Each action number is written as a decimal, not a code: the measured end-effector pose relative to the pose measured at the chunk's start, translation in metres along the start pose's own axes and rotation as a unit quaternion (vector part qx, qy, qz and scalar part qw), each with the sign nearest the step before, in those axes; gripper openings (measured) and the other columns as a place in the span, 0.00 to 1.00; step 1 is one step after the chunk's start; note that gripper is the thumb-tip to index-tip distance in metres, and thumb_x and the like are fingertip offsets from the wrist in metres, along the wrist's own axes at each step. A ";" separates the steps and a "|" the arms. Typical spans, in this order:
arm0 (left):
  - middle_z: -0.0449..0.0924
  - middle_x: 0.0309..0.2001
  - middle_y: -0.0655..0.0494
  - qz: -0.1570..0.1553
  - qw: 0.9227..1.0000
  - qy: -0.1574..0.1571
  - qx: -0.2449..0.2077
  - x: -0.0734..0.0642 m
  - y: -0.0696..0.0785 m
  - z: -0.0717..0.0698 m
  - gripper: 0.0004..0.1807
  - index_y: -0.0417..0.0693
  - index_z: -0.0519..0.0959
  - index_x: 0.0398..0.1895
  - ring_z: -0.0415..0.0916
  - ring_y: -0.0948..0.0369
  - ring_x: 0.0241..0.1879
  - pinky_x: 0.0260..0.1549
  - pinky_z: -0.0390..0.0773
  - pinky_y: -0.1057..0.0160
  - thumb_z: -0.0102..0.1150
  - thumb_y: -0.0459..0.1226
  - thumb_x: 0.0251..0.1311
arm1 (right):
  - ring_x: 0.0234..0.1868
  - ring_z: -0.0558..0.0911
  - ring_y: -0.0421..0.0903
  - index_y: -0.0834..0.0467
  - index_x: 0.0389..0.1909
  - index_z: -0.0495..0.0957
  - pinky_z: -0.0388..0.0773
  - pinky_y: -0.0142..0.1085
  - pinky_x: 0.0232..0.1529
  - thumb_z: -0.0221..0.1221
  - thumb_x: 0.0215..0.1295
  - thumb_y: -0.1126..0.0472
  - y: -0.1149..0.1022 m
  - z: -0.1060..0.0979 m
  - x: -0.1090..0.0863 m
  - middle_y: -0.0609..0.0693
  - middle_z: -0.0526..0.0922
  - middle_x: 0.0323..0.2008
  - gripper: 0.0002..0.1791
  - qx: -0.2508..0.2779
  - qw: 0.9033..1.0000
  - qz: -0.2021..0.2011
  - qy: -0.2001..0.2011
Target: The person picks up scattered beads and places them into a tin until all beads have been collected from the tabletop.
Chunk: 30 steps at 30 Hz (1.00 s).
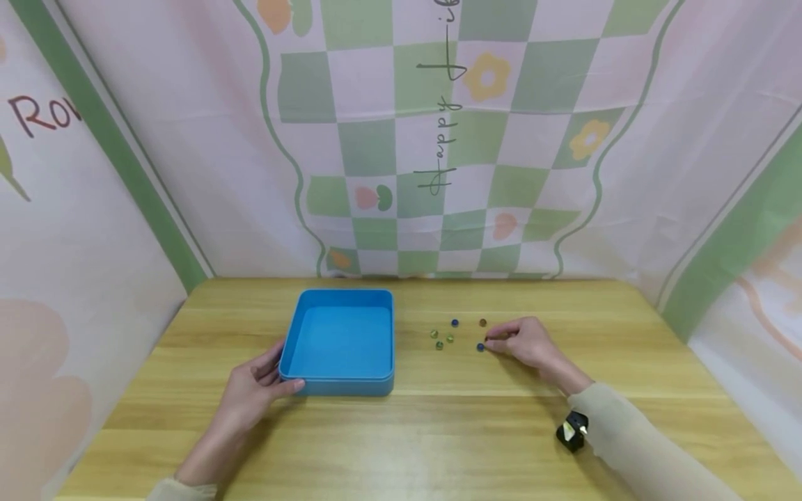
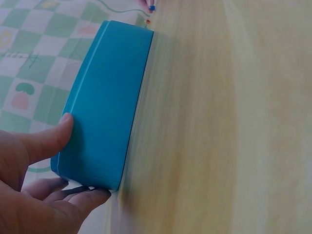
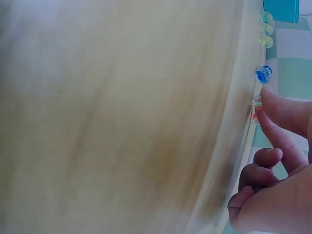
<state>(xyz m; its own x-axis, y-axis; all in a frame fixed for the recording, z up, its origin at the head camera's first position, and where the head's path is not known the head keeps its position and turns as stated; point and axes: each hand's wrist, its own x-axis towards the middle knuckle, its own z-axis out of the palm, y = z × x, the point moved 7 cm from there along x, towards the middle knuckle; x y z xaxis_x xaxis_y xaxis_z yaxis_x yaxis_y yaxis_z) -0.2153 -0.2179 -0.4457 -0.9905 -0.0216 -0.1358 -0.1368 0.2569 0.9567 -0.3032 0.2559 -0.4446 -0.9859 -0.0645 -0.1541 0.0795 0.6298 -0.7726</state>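
A square blue box (image 1: 338,387) with an open top stands on the table. My left hand (image 1: 249,391) grips its near left corner, thumb (image 2: 64,127) on the front wall and the other fingers around the left side. To the right of the box, my right hand (image 1: 531,342) pinches a small reddish marble (image 1: 486,339) between thumb and index finger, mostly hidden by the fingertips. A blue marble (image 1: 480,347) lies right beside those fingertips; in the right wrist view this blue swirled marble (image 3: 263,74) is just past the thumb. An amber marble (image 1: 482,322) lies behind the hand.
Between box and right hand lie several more marbles: another blue marble (image 1: 454,323) and some greenish marbles (image 1: 440,345). The wooden table (image 1: 401,445) ends at a patterned curtain (image 1: 438,229) behind, with more fabric at both sides. A black device (image 1: 571,431) sits at the right wrist.
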 end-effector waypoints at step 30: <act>0.58 0.79 0.37 0.001 1.000 0.004 0.004 0.000 0.000 -0.001 0.46 0.39 0.61 0.81 0.63 0.41 0.74 0.64 0.74 0.54 0.76 0.32 0.62 | 0.71 0.69 0.69 0.65 0.52 0.87 0.61 0.65 0.74 0.73 0.66 0.60 -0.019 -0.001 -0.009 0.64 0.82 0.62 0.18 0.056 0.998 -0.019 0.001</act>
<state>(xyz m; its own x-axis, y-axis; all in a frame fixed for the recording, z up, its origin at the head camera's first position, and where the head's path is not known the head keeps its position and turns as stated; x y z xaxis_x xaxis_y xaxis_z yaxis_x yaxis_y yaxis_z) -0.2150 -0.2185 -0.4456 -0.9907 -0.0296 -0.1325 -0.1356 0.2639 0.9550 -0.2965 0.2456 -0.4280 -0.9888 -0.0844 -0.1229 0.0588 0.5361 -0.8421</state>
